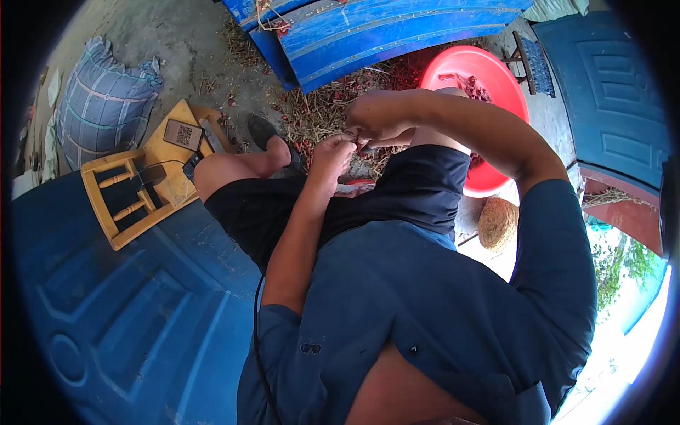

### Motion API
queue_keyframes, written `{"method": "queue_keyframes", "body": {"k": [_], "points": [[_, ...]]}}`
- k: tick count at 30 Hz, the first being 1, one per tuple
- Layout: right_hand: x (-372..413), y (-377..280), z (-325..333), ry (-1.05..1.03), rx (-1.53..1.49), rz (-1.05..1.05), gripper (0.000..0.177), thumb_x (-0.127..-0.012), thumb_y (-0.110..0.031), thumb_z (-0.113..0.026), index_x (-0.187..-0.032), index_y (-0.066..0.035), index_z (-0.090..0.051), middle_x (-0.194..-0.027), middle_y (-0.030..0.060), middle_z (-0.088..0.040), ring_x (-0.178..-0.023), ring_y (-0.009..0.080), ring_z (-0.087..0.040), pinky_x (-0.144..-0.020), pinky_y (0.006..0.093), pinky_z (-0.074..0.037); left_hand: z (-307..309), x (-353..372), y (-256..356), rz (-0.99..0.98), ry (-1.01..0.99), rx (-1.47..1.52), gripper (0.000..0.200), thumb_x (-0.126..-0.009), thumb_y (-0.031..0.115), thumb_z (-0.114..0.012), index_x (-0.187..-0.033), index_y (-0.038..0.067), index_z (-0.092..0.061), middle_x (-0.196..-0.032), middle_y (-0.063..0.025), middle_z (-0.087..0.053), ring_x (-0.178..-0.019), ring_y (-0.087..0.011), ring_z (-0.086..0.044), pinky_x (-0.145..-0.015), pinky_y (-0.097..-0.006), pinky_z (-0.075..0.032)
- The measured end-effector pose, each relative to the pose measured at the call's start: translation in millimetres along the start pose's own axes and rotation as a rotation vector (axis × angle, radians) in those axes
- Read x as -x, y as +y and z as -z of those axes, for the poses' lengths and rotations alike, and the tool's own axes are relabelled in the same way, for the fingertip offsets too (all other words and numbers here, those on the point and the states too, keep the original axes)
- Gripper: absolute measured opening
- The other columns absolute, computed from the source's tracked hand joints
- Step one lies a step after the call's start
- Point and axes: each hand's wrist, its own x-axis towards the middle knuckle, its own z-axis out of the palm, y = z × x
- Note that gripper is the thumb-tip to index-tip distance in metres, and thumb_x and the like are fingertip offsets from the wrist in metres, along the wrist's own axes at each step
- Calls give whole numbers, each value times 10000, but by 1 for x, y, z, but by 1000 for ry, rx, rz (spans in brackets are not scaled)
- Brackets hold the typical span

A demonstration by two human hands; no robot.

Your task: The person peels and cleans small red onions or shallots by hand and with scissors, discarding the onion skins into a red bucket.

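Left hand (331, 154) and right hand (377, 113) meet above knees. Fingers of both pinched shut on small thing (361, 142), too tiny to name. Red tub (506, 92) just behind hands. Pile of dry stems (319, 117) on ground by blue board (397, 35). Wooden stool (95, 202) on left, phone (183, 133) on top. 1 sack (106, 99) near stool.

Small item (360, 142) is pinched between left hand (333, 152) and right hand (379, 113); red basin (499, 74) is seen just beyond right hand, wooden stool (134, 191) well left of both.
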Motion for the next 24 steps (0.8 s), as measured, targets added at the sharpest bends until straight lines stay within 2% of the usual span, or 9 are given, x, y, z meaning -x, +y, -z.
{"method": "queue_keyframes", "body": {"k": [4, 7, 11, 14, 15, 18, 19, 21, 24], "points": [[3, 8, 2, 161, -320, -59, 177, -850, -194, -694, -899, -26, -722, -853, 143, -711, -817, 293, -698, -707, 391, -531, 12, 6, 19, -50, -2, 69, 109, -877, 50, -585, -947, 13, -661, -617, 67, -478, -460, -1, -349, -415, -187, -257], [1, 11, -20, 273, -1176, -177, 158, -912, -185, -707, -902, -28, -698, -862, 54, -708, -810, 151, -676, -740, 282, -538, 16, 11, 29, -129, -30, 163, 126, -869, 48, -603, -971, 7, -664, -619, 61, -488, -464, -7, -369, -417, -186, -272], [7, 6, -49, 346, -1765, -197, 173, -896, -194, -746, -913, -36, -676, -872, 80, -712, -837, 148, -695, -745, 267, -555, 11, 11, 36, -146, 4, 170, 109, -873, 49, -602, -964, 10, -647, -617, 46, -485, -445, -15, -362, -401, -188, -282], [14, 6, -50, 508, -1893, -207, 133, -921, -176, -713, -950, -56, -663, -890, 58, -714, -757, 141, -710, -652, 314, -594, 24, 11, 27, -75, -2, 144, 90, -870, 52, -594, -943, 22, -636, -609, 47, -472, -434, -19, -352, -398, -193, -286], [18, 18, -48, 773, -1782, -191, 125, -923, -175, -710, -964, -67, -662, -903, 62, -714, -762, 156, -713, -673, 315, -599, 41, 8, 19, -84, 50, 167, 84, -869, 47, -585, -934, 26, -633, -607, 47, -469, -433, -22, -353, -397, -195, -287], [33, 45, -37, 937, -1524, -515, 206, -933, -150, -691, -1101, -36, -658, -877, 32, -695, -778, 132, -694, -730, 277, -576, 47, 7, 18, -79, 144, 155, 81, -865, 28, -557, -907, 29, -626, -601, 44, -465, -428, -30, -359, -386, -198, -281], [33, 49, -41, 939, -1528, -515, 206, -933, -150, -691, -1101, -36, -658, -877, 32, -695, -778, 132, -694, -730, 277, -576, 41, 8, 16, -79, 81, 153, 80, -868, 27, -556, -908, 28, -625, -596, 44, -461, -424, -31, -356, -383, -199, -280], [32, 54, -45, 838, -980, -513, 396, -924, -114, -682, -1287, 13, -589, -910, 38, -696, -820, 108, -675, -747, 257, -555, 33, 7, 13, -66, 23, 176, 70, -877, 26, -559, -903, 20, -624, -588, 43, -458, -420, -34, -355, -381, -202, -281], [28, 38, -66, 739, -847, -497, 530, -911, -86, -679, -1396, 31, -501, -997, 62, -707, -888, 97, -665, -788, 253, -540, 33, 7, 13, -60, 86, 167, 65, -887, 36, -565, -911, 36, -626, -579, 51, -441, -424, -34, -357, -387, -204, -280]]}}
